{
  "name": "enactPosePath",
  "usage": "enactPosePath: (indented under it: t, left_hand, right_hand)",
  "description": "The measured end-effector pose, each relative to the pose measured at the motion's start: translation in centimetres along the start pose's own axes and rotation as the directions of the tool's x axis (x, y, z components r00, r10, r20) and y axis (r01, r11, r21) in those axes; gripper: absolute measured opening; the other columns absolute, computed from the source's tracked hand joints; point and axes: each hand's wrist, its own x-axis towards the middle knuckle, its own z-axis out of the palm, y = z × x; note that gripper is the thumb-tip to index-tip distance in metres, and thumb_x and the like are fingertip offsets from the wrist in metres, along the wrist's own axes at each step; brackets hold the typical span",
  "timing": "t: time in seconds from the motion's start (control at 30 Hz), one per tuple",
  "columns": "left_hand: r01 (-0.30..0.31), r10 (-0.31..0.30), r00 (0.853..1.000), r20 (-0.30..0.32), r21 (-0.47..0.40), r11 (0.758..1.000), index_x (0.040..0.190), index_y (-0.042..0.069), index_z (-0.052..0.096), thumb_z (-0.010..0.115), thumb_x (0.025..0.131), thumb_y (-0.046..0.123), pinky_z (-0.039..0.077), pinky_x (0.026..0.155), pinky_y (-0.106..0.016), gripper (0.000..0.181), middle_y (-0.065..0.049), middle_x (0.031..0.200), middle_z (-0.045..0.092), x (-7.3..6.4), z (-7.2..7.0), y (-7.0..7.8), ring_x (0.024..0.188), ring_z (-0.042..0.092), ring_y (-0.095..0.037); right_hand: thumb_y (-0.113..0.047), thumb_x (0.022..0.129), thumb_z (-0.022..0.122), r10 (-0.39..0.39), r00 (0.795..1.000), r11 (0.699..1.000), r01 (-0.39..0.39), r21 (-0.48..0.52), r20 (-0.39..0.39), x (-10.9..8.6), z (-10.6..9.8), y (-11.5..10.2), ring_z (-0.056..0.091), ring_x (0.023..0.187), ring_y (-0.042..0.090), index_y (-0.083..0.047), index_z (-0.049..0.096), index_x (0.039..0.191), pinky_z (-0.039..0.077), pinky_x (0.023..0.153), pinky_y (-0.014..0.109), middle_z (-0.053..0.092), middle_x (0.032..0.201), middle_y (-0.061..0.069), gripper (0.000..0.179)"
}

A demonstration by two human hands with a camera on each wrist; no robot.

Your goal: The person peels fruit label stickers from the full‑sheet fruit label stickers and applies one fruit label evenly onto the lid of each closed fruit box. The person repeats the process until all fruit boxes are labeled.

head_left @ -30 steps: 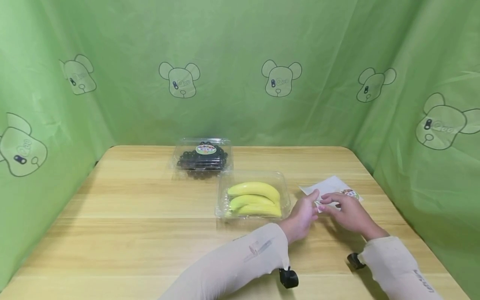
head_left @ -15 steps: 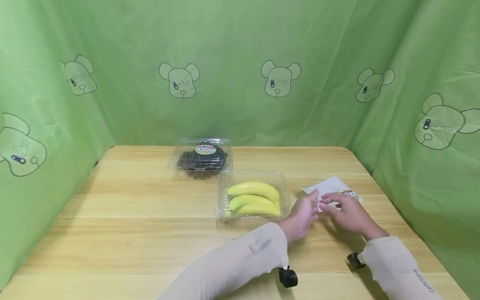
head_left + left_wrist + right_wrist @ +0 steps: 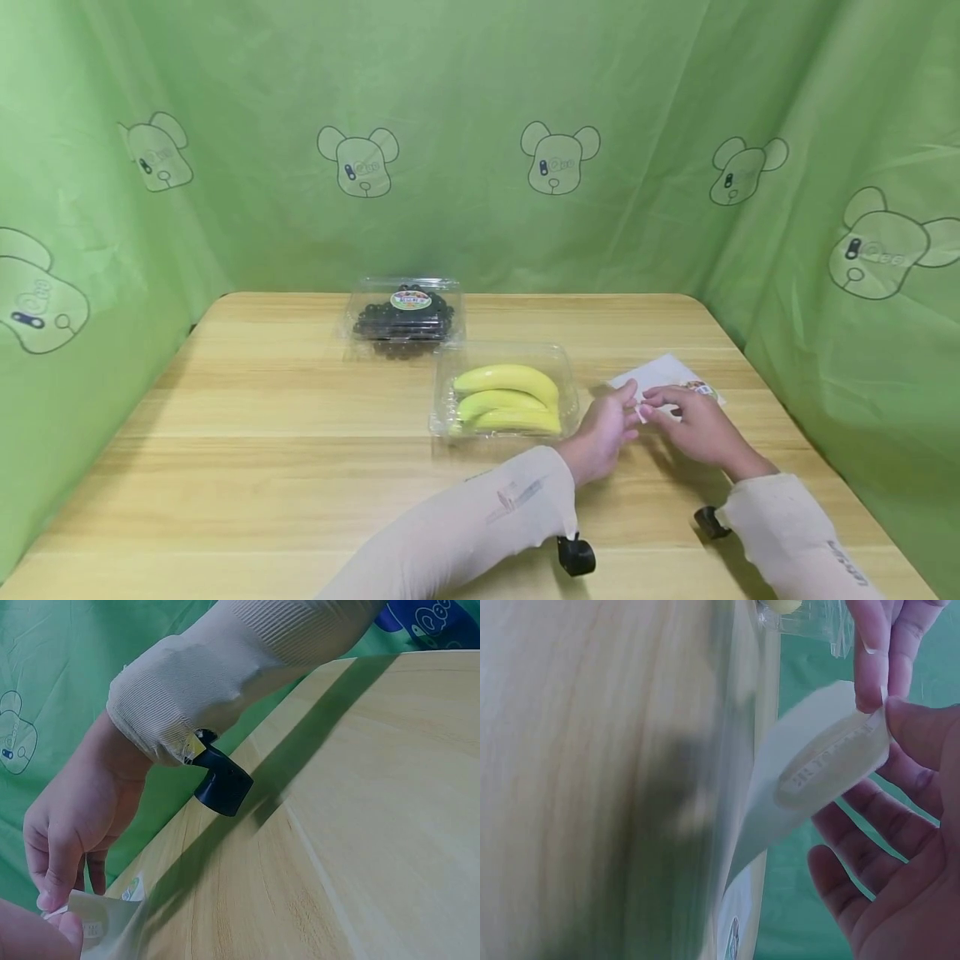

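Observation:
A white sheet of fruit stickers (image 3: 654, 372), one oval label showing at its right end, is near the table's right side. My left hand (image 3: 603, 429) pinches its near corner, thumb uppermost. From the other side my right hand (image 3: 697, 425) pinches that same corner, its fingertips right beside the left ones. In the right wrist view the lifted sheet (image 3: 810, 772) curves up from the table, an oval label showing through its back. There the right thumb (image 3: 922, 735) presses the edge, and the other right fingers (image 3: 855, 847) spread below.
A clear plastic box of bananas (image 3: 506, 400) stands just left of the hands. Behind it, further left, is a clear box of dark grapes (image 3: 405, 321) with an oval label on its lid. A green curtain (image 3: 465, 225) surrounds the wooden table (image 3: 262, 467).
The sheet's left corner has shifted slightly right and toward the hands. Both hands stay almost in place, with small finger movements at the corner.

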Motion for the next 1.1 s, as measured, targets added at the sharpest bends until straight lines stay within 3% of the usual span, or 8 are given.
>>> enactPosePath:
  t: [0.3,0.77,0.93,1.1]
  left_hand:
    - [-0.015,0.015,0.999,0.044,-0.005,1.000,0.118,-0.002,0.059,0.051,0.097,0.035,0.034,0.106,-0.054,0.044,-0.016,0.120,0.062,0.10,-0.13,0.12,0.119,0.053,-0.035]
    - [-0.010,0.010,1.000,0.024,-0.010,1.000,0.124,-0.004,0.055,0.054,0.096,0.035,0.037,0.104,-0.054,0.048,-0.020,0.125,0.058,0.05,0.01,0.12,0.119,0.053,-0.037]
    - [-0.006,0.006,1.000,0.014,-0.019,1.000,0.126,-0.005,0.053,0.053,0.096,0.035,0.038,0.103,-0.054,0.050,-0.024,0.129,0.054,-0.02,0.01,0.10,0.120,0.052,-0.039]
    - [0.007,-0.007,1.000,-0.002,-0.030,1.000,0.127,-0.009,0.051,0.051,0.097,0.034,0.039,0.102,-0.054,0.052,-0.026,0.130,0.054,-0.14,0.10,0.18,0.120,0.051,-0.041]
  right_hand:
    - [-0.013,0.094,0.063,-0.008,1.000,1.000,0.008,-0.001,-0.005,0.07,0.06,-0.07,0.056,0.107,0.050,0.001,0.070,0.095,0.051,0.082,0.060,0.063,0.114,0.029,0.015]
    - [-0.011,0.095,0.061,0.002,1.000,1.000,-0.002,-0.003,-0.021,0.29,-0.01,-0.16,0.058,0.104,0.048,0.004,0.070,0.097,0.052,0.079,0.058,0.064,0.111,0.028,0.017]
    - [-0.008,0.094,0.061,-0.003,0.999,1.000,0.003,0.000,-0.044,0.31,0.14,-0.02,0.065,0.087,0.033,0.000,0.070,0.093,0.057,0.072,0.044,0.069,0.095,0.017,0.012]
    - [-0.005,0.093,0.062,-0.026,0.997,1.000,0.025,-0.014,-0.072,0.30,0.34,0.11,0.063,0.077,0.015,-0.004,0.070,0.088,0.054,0.066,0.028,0.069,0.083,0.004,0.009]
